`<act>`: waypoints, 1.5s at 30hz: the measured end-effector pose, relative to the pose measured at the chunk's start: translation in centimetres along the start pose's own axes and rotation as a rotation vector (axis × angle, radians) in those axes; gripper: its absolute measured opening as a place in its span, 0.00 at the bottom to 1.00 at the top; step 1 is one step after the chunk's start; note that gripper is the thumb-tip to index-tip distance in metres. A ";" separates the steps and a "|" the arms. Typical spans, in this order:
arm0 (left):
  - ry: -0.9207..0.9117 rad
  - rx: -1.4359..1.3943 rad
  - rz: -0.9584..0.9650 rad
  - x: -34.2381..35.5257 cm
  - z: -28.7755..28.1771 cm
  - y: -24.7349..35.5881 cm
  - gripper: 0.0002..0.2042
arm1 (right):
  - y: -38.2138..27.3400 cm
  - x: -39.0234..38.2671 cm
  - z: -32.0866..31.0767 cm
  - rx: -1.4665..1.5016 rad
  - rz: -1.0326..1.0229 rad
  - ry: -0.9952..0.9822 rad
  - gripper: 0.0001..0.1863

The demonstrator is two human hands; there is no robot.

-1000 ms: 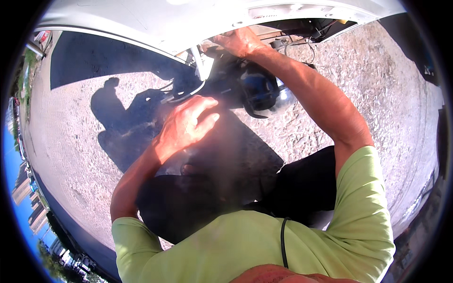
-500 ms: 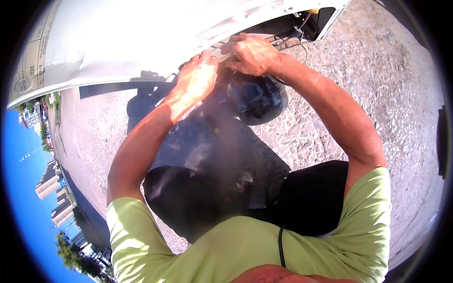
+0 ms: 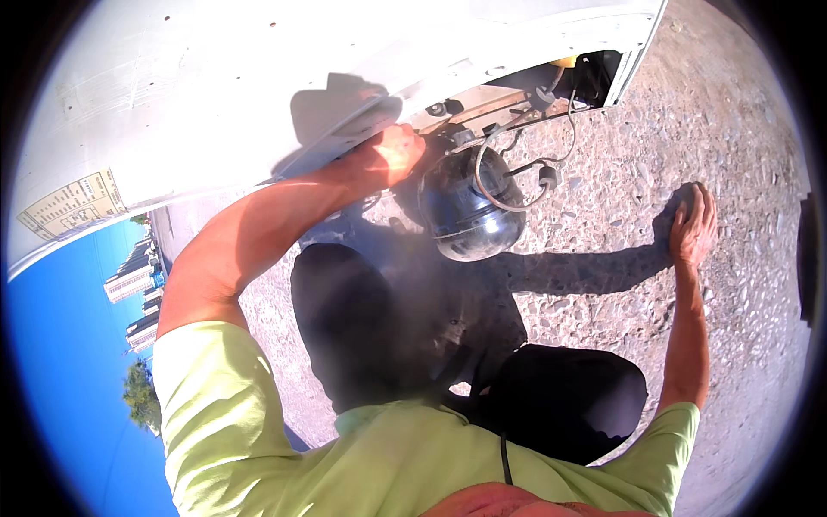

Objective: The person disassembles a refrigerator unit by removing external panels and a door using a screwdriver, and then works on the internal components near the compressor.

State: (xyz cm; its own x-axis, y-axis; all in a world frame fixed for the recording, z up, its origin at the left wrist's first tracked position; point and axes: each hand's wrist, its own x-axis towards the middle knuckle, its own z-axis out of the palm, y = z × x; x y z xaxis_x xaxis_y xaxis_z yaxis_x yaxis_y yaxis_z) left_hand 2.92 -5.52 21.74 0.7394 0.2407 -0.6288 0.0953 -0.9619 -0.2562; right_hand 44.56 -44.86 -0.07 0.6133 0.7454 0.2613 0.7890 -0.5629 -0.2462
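A black, rounded compressor (image 3: 472,207) hangs at the underside of a big white appliance cabinet (image 3: 215,77), which looks like a refrigerator. My left hand (image 3: 396,155) is closed beside the compressor, at the cabinet's lower edge. Its fingertips are hidden, so what they grip does not show. Out to the right, my right hand (image 3: 695,228) is stretched over the pebbled ground, fingers extended and nothing in them. It is at or close to the surface; contact is hard to tell. A pale looped cable (image 3: 495,203) hangs from the compressor, with a grey plug-like end (image 3: 548,177).
Past the compressor, the cabinet's open bottom bay (image 3: 594,73) shows wiring and a yellow part (image 3: 564,61). A printed label (image 3: 73,207) is on the cabinet's left side. My black-clad knees (image 3: 564,401) are below, on the pebbled ground (image 3: 603,319).
My right hand has left the compressor area and swung out right over the ground. My left hand stays near the cabinet edge, now closed. The compressor and looped cable are more exposed.
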 end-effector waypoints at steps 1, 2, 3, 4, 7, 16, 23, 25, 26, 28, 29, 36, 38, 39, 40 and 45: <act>0.083 0.002 0.059 -0.6 0.9 -0.4 0.11 | -0.4 -0.2 0.1 -0.006 0.011 0.026 0.25; 0.079 -0.116 -0.065 -1.0 1.9 -0.4 0.10 | -0.8 0.0 0.4 0.017 0.009 0.016 0.25; 0.082 -0.246 -0.180 -1.0 2.4 0.1 0.09 | -0.8 0.0 0.1 0.021 0.008 0.000 0.26; 0.140 -0.298 -0.191 -0.4 0.8 0.5 0.09 | -0.5 0.3 -0.1 0.023 0.013 -0.008 0.26; 0.183 -0.194 -0.149 0.1 -2.9 1.5 0.08 | 0.0 -0.1 -0.1 0.014 0.015 0.007 0.26; 0.083 0.335 -0.006 0.6 -2.2 0.9 0.07 | -0.1 0.9 -0.3 0.060 0.038 -0.032 0.27; -0.032 -0.159 -0.187 0.7 -2.9 1.4 0.07 | -0.1 0.8 -0.8 0.035 0.039 0.007 0.26; 0.148 0.283 -0.087 1.5 0.4 -0.5 0.08 | 0.0 0.6 0.1 0.041 0.034 0.009 0.27; 0.157 0.217 -0.101 1.5 0.0 -0.4 0.08 | 0.0 1.0 0.2 0.046 0.046 0.002 0.27; 0.074 -0.054 -0.165 1.8 -1.5 0.4 0.09 | 0.0 0.6 -0.7 0.052 0.056 -0.038 0.28; 0.039 -0.191 -0.199 2.2 -2.3 0.7 0.10 | 0.0 0.4 -0.6 0.045 0.072 -0.049 0.28; -0.173 -0.670 -0.499 3.3 -2.9 1.4 0.14 | -0.2 0.4 -1.0 0.055 0.052 -0.015 0.28; -0.206 -0.680 -0.670 2.4 -1.7 0.9 0.15 | -0.4 0.4 -1.3 0.059 0.050 -0.022 0.28; -0.218 -0.687 -0.744 1.8 -0.8 0.8 0.16 | -0.4 0.5 -1.1 0.063 0.045 -0.022 0.28; -0.217 -0.708 -0.790 1.5 -0.2 0.9 0.17 | -0.3 0.3 -1.2 0.071 0.034 -0.017 0.28; 0.035 -1.118 -0.889 -0.2 1.4 2.0 0.18 | -0.5 0.1 -1.3 0.059 0.022 -0.005 0.28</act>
State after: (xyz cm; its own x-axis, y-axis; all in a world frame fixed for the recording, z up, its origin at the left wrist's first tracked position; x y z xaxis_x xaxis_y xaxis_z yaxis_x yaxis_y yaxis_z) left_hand 2.04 -7.32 20.34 0.1708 0.8196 -0.5469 0.9817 -0.0943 0.1653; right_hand 44.26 -44.96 1.35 0.6297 0.7353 0.2505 0.7721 -0.5569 -0.3062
